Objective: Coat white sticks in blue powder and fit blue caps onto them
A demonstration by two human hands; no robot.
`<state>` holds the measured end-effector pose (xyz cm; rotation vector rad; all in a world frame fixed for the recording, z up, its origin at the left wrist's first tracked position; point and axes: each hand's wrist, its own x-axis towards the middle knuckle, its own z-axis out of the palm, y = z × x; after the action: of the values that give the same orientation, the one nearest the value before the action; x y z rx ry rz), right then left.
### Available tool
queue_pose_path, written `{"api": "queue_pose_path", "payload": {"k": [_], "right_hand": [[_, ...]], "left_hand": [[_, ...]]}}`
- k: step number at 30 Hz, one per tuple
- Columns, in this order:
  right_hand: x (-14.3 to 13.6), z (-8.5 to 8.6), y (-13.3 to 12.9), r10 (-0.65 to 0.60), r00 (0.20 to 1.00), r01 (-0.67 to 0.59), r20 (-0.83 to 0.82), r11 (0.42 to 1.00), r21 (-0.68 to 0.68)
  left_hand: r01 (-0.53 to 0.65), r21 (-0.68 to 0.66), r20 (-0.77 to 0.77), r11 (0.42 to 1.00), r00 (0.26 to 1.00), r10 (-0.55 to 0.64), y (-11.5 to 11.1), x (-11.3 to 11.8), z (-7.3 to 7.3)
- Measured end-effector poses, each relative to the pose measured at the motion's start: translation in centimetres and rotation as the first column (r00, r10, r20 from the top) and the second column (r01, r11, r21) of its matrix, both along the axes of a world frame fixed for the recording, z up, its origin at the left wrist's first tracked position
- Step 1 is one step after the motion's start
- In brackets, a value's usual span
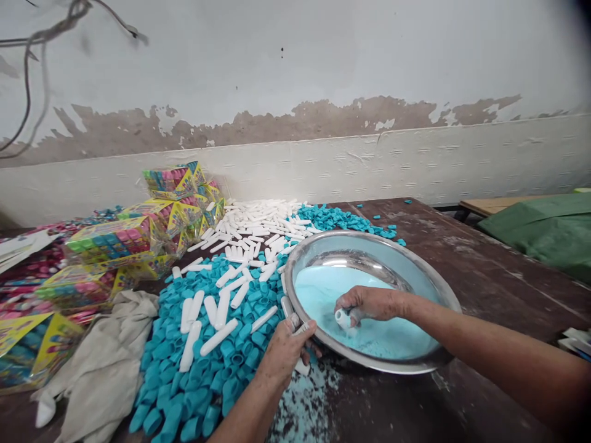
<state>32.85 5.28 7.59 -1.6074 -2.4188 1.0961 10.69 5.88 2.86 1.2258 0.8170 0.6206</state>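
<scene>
A wide steel bowl (pixel 441 280) holds pale blue powder (pixel 318 286). My right hand (pixel 369 303) is inside it, closed on a white plastic tube (pixel 342 319) whose round open end faces me, low at the powder's surface. At the bowl's near left rim is my left hand (pixel 289 344), its fingers closed round a white tube (pixel 287 306) that is partly hidden. Left of the bowl lies a heap of teal plastic caps (pixel 184 400), with several loose white tubes (pixel 219 336) on top. More white tubes (pixel 263 215) are piled behind.
Clear-wrapped packs of coloured pens (pixel 111 240) are stacked at the left, beside a grey cloth (pixel 111 363). Spilled blue powder (pixel 307 406) dusts the dark table (pixel 503 332). More teal caps (pixel 337 218) lie behind the bowl. A green cover (pixel 545 231) is at the right.
</scene>
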Motion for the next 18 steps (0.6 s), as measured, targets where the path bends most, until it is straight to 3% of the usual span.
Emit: {"api": "queue_pose_path", "payload": {"k": [3, 7, 11, 14, 16, 18], "right_hand": [[0.0, -0.2, -0.1, -0.008, 0.963, -0.03, 0.27, 0.991, 0.133], [-2.2, -1.7, -0.4, -0.064, 0.925, -0.008, 0.374, 0.982, 0.187], [-3.6, -2.0, -0.4, -0.073, 0.961, 0.041, 0.268, 0.991, 0.126], [-2.6, -1.3, -0.1, -0.079, 0.985, 0.071, 0.151, 0.996, 0.063], [-1.4, -0.7, 0.0, -0.118, 0.991, 0.117, 0.064, 0.993, 0.03], [-0.3, -0.1, -0.3, -0.174, 0.984, 0.174, -0.026, 0.985, 0.003]], "left_hand": [[0.009, -0.012, 0.004, 1.0, 1.0, -0.009, -0.1, 0.0, 0.2], [0.005, -0.023, 0.009, 1.0, 1.0, -0.005, -0.2, -0.1, 0.3], [0.005, -0.004, 0.006, 1.0, 1.0, -0.005, -0.1, 0.1, -0.1], [0.027, 0.039, -0.046, 0.999, 0.999, -0.025, 0.1, -0.1, -0.2], [0.053, 0.146, -0.19, 0.988, 0.982, -0.025, 0.2, -0.5, 0.2], [0.06, 0.382, -0.383, 0.922, 0.918, 0.099, 0.2, -1.1, 1.2]]}}
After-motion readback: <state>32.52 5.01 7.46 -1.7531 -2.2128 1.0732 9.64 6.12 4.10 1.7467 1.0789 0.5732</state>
